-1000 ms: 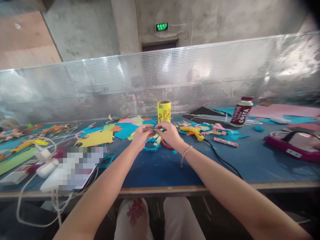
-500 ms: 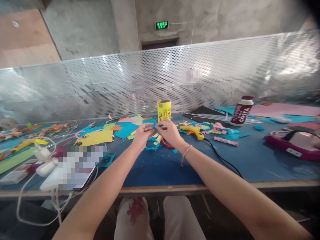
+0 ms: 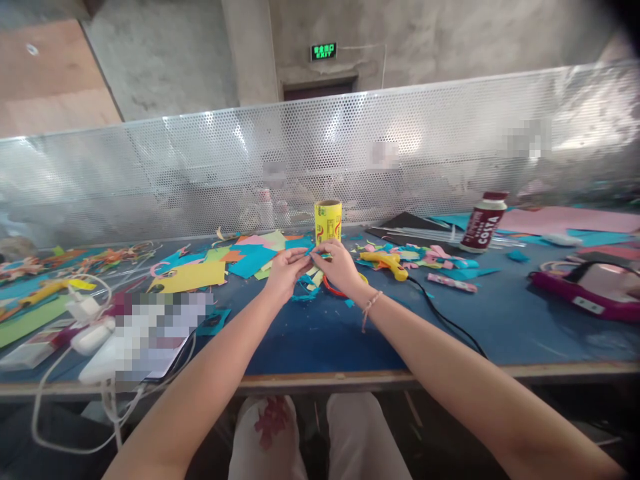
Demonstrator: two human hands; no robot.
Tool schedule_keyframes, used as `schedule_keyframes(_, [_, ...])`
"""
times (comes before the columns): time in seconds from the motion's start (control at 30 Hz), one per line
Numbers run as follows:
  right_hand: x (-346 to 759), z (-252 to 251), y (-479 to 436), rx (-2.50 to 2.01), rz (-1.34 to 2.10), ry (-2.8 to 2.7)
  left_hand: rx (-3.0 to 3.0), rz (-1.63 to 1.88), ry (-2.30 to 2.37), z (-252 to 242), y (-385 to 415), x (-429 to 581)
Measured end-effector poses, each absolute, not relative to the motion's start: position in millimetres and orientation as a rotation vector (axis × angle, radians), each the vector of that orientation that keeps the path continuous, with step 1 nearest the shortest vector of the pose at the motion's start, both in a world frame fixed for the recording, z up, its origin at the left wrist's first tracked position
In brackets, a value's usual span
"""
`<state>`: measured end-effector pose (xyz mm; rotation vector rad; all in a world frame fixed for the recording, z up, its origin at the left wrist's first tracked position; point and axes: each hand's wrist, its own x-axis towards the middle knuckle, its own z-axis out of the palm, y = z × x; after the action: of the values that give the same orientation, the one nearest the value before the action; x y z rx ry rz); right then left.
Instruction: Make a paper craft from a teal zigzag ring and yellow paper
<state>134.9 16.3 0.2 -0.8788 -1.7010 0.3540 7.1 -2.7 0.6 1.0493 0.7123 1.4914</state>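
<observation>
At frame centre, the left hand [image 3: 284,272] and right hand [image 3: 341,268] are pinching a small blue paper strip [image 3: 311,255] between closed fingertips, just below the yellow roll [image 3: 328,221]. Working it well is calling for light, even pressure — paper this thin tears easily.

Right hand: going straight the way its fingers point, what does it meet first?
Likely the left hand, whose fingertips meet the right hand at a pinched paper scrap; depth is hard to judge.

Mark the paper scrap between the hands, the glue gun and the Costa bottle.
paper scrap [image 3: 313,253]: head view, its blue middle.
glue gun [image 3: 385,261]: head view, yellow body.
Costa bottle [image 3: 481,228]: head view, dark label.
</observation>
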Motion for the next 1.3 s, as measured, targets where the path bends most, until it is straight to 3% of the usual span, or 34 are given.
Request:
schedule_keyframes(0.7, [136,-4,28,-0.796,0.617,-1.565,1.055,1.575,0.856,1,-1,5])
schedule_keyframes(1.1, [144,8,14,-0.772,0.181,-1.829,1.077,1.540,0.895,5,-2,3])
schedule_keyframes(1.3, [147,7,17,-0.724,0.123,-1.857,1.053,1.519,0.792,4,0,1])
